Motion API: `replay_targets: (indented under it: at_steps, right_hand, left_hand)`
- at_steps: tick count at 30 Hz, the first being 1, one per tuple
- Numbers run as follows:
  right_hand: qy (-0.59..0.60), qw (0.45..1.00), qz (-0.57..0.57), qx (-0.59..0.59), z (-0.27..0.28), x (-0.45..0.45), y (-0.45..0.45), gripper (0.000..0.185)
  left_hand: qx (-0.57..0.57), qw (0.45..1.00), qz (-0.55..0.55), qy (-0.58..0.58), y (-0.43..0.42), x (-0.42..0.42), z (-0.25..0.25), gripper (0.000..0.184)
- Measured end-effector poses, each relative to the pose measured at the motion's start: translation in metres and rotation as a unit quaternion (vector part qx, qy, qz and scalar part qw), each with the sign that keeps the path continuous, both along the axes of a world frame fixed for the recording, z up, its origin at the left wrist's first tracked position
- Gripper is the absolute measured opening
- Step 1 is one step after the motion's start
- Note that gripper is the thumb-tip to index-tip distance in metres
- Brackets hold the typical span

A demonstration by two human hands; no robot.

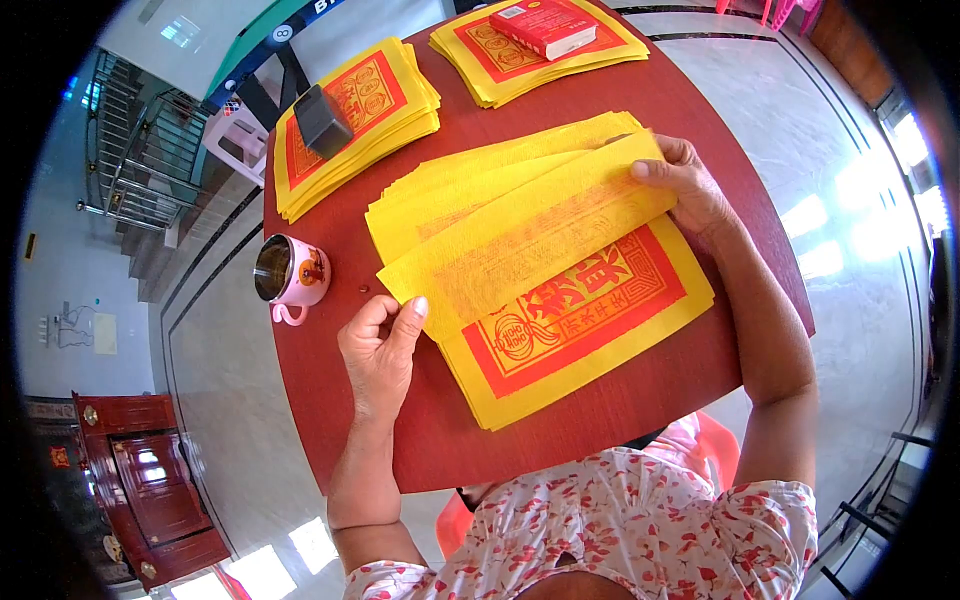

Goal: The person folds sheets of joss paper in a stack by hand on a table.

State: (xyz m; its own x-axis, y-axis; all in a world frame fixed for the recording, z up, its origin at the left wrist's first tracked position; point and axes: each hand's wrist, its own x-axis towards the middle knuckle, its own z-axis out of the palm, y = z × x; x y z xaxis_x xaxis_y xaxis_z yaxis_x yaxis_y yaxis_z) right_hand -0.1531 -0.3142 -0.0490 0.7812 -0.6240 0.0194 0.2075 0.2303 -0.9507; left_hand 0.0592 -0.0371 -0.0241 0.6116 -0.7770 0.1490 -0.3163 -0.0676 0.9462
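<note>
A yellow sheet of joss paper point(530, 235) is pinched at its two ends, its far half lifted or folded so the plain back faces up. My left hand point(380, 350) grips the near-left corner between thumb and fingers. At the far-right corner, my right hand point(690, 190) has its thumb on top and its fingers beneath. Below the sheet lies a stack of joss paper point(600, 350) with a red printed panel and characters. Behind it are several overlapping folded yellow sheets point(430, 180), partly covered by the held one.
On the red table point(350, 420), a black box-like object point(322, 122) rests on the left paper stack point(410, 110). A red book point(543, 28) lies on another stack point(480, 85). A pink mug point(305, 275) stands near the left edge.
</note>
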Motion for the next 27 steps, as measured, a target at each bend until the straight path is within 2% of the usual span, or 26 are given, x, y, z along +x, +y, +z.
replay_targets:
  at_steps: [2, 8, 10, 11, 14, 15, 17, 21, 23, 27]
  right_hand:
    - [0.005, 1.000, -0.006, 0.013, 0.003, 0.002, 0.002, 0.034]
    - [0.039, 0.999, -0.024, 0.023, 0.004, 0.004, 0.003, 0.026]
    - [0.044, 0.998, -0.039, 0.028, 0.005, 0.005, 0.003, 0.026]
    - [0.039, 0.998, -0.041, 0.036, 0.004, 0.005, 0.002, 0.025]
    - [0.028, 0.997, -0.045, 0.055, 0.006, 0.006, 0.004, 0.025]
    - [0.022, 0.996, -0.048, 0.066, 0.007, 0.006, 0.005, 0.026]
    - [0.006, 0.996, -0.053, 0.069, 0.007, 0.008, 0.007, 0.031]
    - [-0.033, 0.996, -0.075, 0.046, 0.005, 0.011, 0.008, 0.046]
    - [-0.039, 0.995, -0.075, 0.044, 0.004, 0.012, 0.007, 0.048]
    - [-0.028, 0.996, -0.075, 0.036, 0.006, 0.011, 0.008, 0.045]
  left_hand:
    - [0.004, 1.000, 0.001, 0.005, 0.000, 0.000, 0.000, 0.020]
    - [-0.121, 0.989, 0.076, -0.042, 0.001, -0.008, 0.004, 0.009]
    - [-0.123, 0.978, -0.026, -0.166, 0.007, -0.010, 0.011, 0.009]
    - [-0.119, 0.946, -0.114, -0.279, 0.004, -0.008, 0.017, 0.011]
    - [-0.073, 0.910, -0.286, -0.293, 0.000, -0.020, 0.013, 0.018]
    - [-0.072, 0.910, -0.285, -0.292, -0.001, -0.023, 0.012, 0.018]
    - [-0.005, 0.883, -0.368, -0.291, -0.001, -0.029, 0.010, 0.028]
    - [0.032, 0.865, -0.395, -0.307, -0.002, -0.035, 0.009, 0.036]
    - [0.042, 0.855, -0.396, -0.331, -0.002, -0.037, 0.008, 0.043]
    - [0.053, 0.855, -0.395, -0.332, -0.002, -0.038, 0.007, 0.042]
